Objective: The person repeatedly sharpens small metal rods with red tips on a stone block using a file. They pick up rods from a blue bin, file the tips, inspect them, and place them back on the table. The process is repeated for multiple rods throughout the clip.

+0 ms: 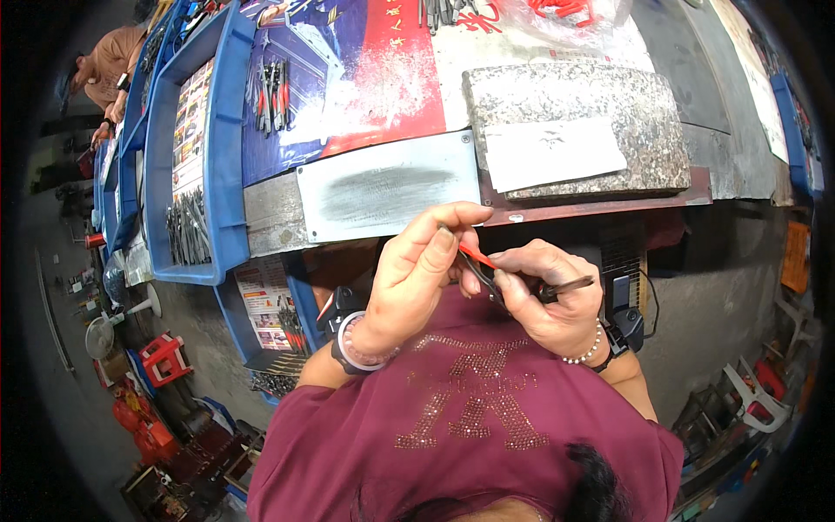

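Observation:
Close to my chest, just below the table's front edge, both hands meet on a dark slim metal tool with a red part (476,255). My left hand (424,270) pinches its upper end between thumb and fingers. My right hand (550,291) grips the lower part, thumb pressed along it. A dark, flat-ended bar (570,284) sticks out of the right fist; whether it belongs to the same tool I cannot tell. On the table a white plate with a dark smudge (391,190) and a granite block (578,96) with white paper (554,153) lie just beyond my hands.
Several similar black-and-red tools (273,97) lie on the printed sheet. Left of it, a blue tray (228,174) holds many dark metal pieces (188,228); another tray (261,348) sits lower. A bag of red pieces (561,10) rests far back. A person (113,65) is at far left.

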{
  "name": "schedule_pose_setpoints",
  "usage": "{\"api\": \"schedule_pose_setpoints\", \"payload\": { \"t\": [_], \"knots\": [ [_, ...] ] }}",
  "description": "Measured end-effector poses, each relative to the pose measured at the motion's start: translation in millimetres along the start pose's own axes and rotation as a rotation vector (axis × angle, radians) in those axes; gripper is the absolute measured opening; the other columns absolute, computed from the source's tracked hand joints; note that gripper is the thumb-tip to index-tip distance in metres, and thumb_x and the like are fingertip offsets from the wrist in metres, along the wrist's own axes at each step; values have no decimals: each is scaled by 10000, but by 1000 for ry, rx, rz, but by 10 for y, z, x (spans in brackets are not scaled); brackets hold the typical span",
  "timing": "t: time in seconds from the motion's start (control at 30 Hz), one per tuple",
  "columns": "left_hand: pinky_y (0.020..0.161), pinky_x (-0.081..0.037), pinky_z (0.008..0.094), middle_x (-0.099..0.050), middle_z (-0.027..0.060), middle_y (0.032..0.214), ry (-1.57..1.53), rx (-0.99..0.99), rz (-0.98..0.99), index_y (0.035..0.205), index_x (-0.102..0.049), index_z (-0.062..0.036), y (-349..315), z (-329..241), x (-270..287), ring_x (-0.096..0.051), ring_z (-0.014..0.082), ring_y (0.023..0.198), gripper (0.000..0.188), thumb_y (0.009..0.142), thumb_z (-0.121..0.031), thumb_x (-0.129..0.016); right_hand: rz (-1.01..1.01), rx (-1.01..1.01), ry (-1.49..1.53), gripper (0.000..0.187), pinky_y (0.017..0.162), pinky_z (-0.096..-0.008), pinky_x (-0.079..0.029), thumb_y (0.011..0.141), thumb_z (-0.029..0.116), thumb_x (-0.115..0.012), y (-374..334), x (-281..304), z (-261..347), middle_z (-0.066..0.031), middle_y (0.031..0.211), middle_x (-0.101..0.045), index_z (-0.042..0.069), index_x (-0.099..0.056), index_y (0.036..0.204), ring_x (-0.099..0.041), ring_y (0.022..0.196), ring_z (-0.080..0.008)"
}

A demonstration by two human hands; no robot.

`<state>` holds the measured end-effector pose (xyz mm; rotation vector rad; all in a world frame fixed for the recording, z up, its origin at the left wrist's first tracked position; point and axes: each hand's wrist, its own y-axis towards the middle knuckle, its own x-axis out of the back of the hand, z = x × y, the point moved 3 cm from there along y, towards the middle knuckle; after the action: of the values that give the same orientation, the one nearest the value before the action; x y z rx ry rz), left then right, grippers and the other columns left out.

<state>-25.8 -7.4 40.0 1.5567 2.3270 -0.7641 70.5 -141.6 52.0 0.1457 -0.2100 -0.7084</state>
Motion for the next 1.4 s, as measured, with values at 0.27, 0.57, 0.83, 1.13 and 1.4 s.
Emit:
{"api": "schedule_pose_setpoints", "payload": {
  "t": [0.27,0.57,0.83,1.13,1.4],
  "knots": [
    [640,-479,215,-553,78,922,5,-7,-2,1291,-465,68,16,26,2,-551,102,693,441,1033,-288,-430,5,95,-95,218,459,-222,-419,735,-143,-625,6,0,8,-58,661,-618,-14,-653,908,-571,503,-96],
    [633,-467,206,-545,74,908,132,-92,7,1278,-470,73,15,0,-24,-527,99,677,438,1033,-288,-425,30,93,-35,270,460,-262,-447,700,-104,-669,-5,-27,5,-68,658,-574,0,-646,949,-580,503,-150],
    [686,-479,204,-541,42,938,110,-92,62,1279,-516,38,19,-42,-30,-547,80,728,396,1045,-263,-409,-58,175,-50,258,485,-236,-462,737,-169,-622,19,6,54,-104,694,-649,-20,-638,947,-616,551,-137],
    [618,-446,200,-557,74,885,157,-66,15,1260,-495,85,34,-43,-15,-514,91,682,460,1033,-308,-420,-65,169,-35,249,480,-278,-485,711,-129,-652,20,-27,19,-112,683,-642,-20,-654,934,-641,538,-204],
    [624,-441,203,-549,73,877,43,-61,-15,1252,-485,95,42,-8,-16,-518,98,672,455,1032,-298,-425,-44,198,-92,254,468,-291,-476,697,-121,-640,13,-36,-5,-109,666,-621,-20,-650,929,-629,531,-221]
  ]
}}
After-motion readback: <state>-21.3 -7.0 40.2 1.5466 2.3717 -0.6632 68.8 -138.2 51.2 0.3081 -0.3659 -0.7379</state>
